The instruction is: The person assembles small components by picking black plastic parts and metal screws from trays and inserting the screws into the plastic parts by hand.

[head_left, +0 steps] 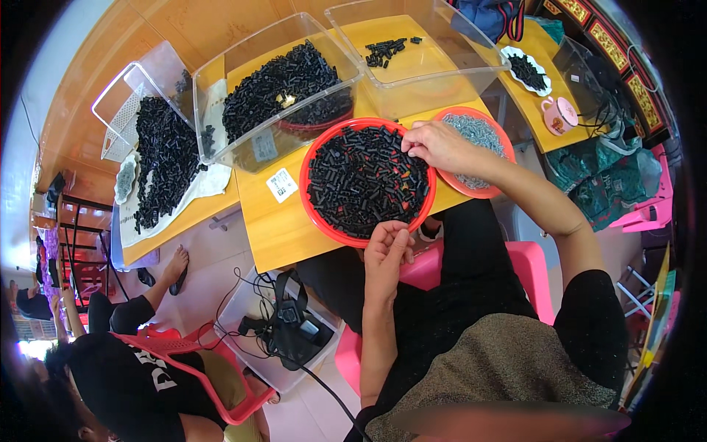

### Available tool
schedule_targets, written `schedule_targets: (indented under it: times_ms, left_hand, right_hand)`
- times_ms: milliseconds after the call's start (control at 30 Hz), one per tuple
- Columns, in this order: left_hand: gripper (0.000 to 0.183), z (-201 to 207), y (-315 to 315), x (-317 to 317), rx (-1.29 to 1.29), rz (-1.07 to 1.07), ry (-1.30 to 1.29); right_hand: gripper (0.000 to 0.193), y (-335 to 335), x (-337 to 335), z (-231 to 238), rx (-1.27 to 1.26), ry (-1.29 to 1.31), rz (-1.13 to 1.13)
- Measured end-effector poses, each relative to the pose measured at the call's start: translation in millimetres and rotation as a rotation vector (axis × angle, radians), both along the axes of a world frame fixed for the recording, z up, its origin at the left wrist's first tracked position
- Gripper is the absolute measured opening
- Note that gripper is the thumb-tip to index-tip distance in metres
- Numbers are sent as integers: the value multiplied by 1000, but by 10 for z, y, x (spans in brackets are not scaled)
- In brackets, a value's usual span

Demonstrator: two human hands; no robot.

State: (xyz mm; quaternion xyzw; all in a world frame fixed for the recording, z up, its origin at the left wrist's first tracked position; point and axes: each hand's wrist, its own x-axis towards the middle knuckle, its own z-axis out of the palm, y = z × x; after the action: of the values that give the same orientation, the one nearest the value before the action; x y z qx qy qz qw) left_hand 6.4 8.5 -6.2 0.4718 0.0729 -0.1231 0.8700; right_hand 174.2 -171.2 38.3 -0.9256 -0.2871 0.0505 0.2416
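A round red basket [306, 199] full of small black tube-like pieces [361, 177] stands on the yellow table in front of me. My left hand [388, 247] is at its near rim, thumb and fingers pinched together. Over the right rim is my right hand [440, 146], its fingertips also closed in a pinch. Whatever either hand holds is too small or hidden to make out. Partly under my right wrist, an orange-red bowl [508, 140] contains many small silvery metal pieces [475, 136].
Behind the basket stand a clear bin [221, 118] heaped with black pieces and another clear bin [434, 81] with a few. More black pieces [162, 169] cover a white cloth at left. A pink mug [560, 116] sits far right. Another person [125, 376] sits lower left.
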Motion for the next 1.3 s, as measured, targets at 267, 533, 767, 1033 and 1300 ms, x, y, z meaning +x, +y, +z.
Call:
schedule_targets:
  times_ms: [267,533,767,1033,1300]
  left_hand:
    - [15,20,-6,-3,-6,-5,-4]
    - [31,166,-97,-18,-160,135,134]
    - [24,59,-104,-71,-239,152,207]
    - [21,34,-63,-19,-335,181,208]
    - [21,41,-37,-34,-377,175,184]
  right_hand:
    - [11,122,2,-87,-72,-60,78]
    - [15,190,-933,177,384,-238,217]
    - [9,121,-1286,104,427,-356,94]
    - [12,-916,-699,-134,-29,-208,-598]
    - [15,-910,-567,-263,-101,-161,-573]
